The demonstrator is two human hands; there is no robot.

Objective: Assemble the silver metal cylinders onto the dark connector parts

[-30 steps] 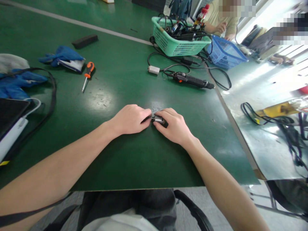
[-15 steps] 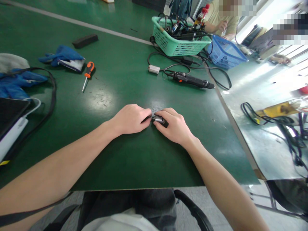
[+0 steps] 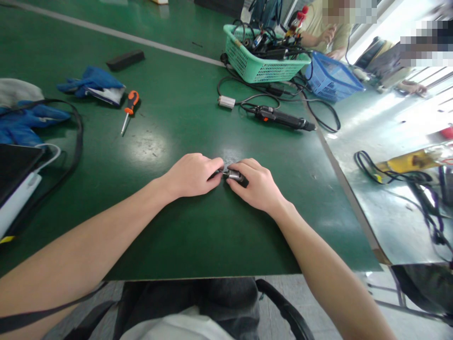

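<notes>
My right hand (image 3: pixel 258 185) is closed around a small grey metal cylinder (image 3: pixel 234 174) with a dark rear part, mostly covered by the fingers. Opposite it, my left hand (image 3: pixel 194 175) pinches something small and dark, largely hidden under the thumb and fingers. A thin metal pin (image 3: pixel 224 173) shows between the two hands, at the cylinder's left end. Both hands rest low on the green table (image 3: pixel 212 236), fingertips almost meeting.
An orange-handled screwdriver (image 3: pixel 130 107), blue gloves (image 3: pixel 94 84) and a dark block (image 3: pixel 125 60) lie left. Ahead right are a black electric screwdriver (image 3: pixel 283 118) with its cable, a green basket (image 3: pixel 264 70) of tools and a blue basket (image 3: pixel 331 80). A person (image 3: pixel 323 35) sits beyond.
Both hands keep their place and grip; the metal cylinder and the pin have shifted very slightly to the right, if at all.
</notes>
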